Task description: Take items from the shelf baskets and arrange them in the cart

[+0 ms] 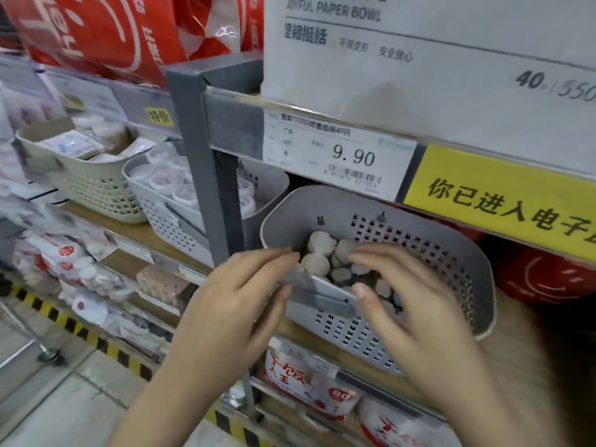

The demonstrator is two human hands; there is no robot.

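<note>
Both hands are working at a grey perforated basket (458,279) tilted forward on the shelf under the 9.90 price tag (342,153). The left hand (235,304) is gripping the basket's near rim, thumb beneath and fingers curled over the edge; the right hand (416,301) is reaching inside, fingers loosely spread and curled above the small white round items (317,253) — whether it is pinching one I cannot tell. Judging from this, the task is sitting at an early picking step: the items are lying in the basket, none visibly lifted. The cart is not in view, so its contents are unknown — only a metal leg with a caster (48,354) is showing at lower left, its owner unclear. The items themselves are blurred.
</note>
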